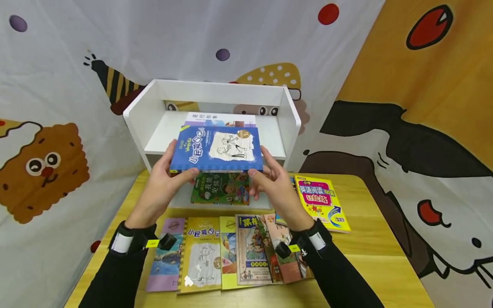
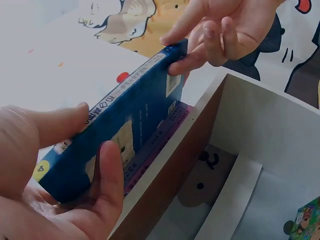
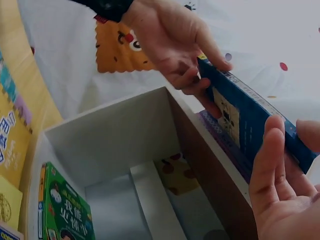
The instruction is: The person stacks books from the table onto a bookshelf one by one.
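Both hands hold a blue comic book [image 1: 216, 147] with a torn-paper drawing on its cover, face up, at the front of the white shelf unit's upper board. My left hand [image 1: 161, 184] grips its left edge, thumb on the cover. At the right edge my right hand [image 1: 275, 186] pinches the book, thumb on top and fingers beneath. Under and behind it, a white-and-purple book [image 1: 196, 116] lies on the upper board. Lower down, a green book [image 1: 219, 190] lies in the bottom compartment. The left wrist view shows the blue book's spine [image 2: 120, 92] facing the person.
The white shelf [image 1: 289, 117] stands at the back of a wooden table [image 1: 369, 256]. Before it lie a purple book [image 1: 165, 256], a yellow comic book [image 1: 200, 252] and several overlapping books. A yellow-and-pink workbook [image 1: 327, 205] lies on the right. A printed cloth [image 1: 185, 38] hangs behind.
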A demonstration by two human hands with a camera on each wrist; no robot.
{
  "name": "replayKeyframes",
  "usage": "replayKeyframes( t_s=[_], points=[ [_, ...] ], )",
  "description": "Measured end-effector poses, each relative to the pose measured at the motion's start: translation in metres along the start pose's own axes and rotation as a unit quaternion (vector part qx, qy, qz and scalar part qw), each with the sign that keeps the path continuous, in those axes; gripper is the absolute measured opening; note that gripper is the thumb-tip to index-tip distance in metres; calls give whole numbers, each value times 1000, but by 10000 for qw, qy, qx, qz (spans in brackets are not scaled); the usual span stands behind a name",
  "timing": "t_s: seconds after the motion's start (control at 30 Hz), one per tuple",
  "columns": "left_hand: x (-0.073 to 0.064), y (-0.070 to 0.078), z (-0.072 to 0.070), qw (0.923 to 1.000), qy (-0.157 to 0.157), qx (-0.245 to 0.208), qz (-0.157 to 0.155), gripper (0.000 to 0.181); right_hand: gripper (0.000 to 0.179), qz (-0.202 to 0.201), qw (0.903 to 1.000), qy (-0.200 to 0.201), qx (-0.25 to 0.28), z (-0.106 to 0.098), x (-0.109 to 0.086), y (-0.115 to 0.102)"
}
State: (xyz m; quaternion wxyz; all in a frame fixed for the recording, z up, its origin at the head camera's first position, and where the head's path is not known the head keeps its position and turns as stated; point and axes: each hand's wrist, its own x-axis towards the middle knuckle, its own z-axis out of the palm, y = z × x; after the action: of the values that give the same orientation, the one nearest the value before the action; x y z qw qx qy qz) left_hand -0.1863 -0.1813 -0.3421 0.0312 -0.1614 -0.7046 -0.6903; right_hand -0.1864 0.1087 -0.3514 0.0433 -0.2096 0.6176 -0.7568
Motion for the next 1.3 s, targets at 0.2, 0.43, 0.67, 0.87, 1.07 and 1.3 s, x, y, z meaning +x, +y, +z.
replayKeyframes(
  t_s=[0.2,0.43,0.67,0.87,1.07,1.3],
  points=[
    [-4,14,8,9956,613,688,153,79,67,-121,9950,382,-910,7,1,-13],
    [10,-5,5,9124,2006,3416,1029,75,66,-733,9409,796,-3208,0,14,-8],
    [27,-13,-3,8211,2356,4890,1767,71,55,-1711,8027,1551,-5498,-8,33,-5],
    [36,-15,-5,8106,2209,5162,1666,66,54,-2056,7589,1591,-5970,-9,43,-5],
    [45,-17,-6,8105,2431,5110,1511,66,52,-2187,7477,1578,-6068,-10,55,-4],
    [51,-20,-6,8146,2453,5020,1555,59,51,-1980,7705,1516,-5867,-11,64,1]
  ],
)
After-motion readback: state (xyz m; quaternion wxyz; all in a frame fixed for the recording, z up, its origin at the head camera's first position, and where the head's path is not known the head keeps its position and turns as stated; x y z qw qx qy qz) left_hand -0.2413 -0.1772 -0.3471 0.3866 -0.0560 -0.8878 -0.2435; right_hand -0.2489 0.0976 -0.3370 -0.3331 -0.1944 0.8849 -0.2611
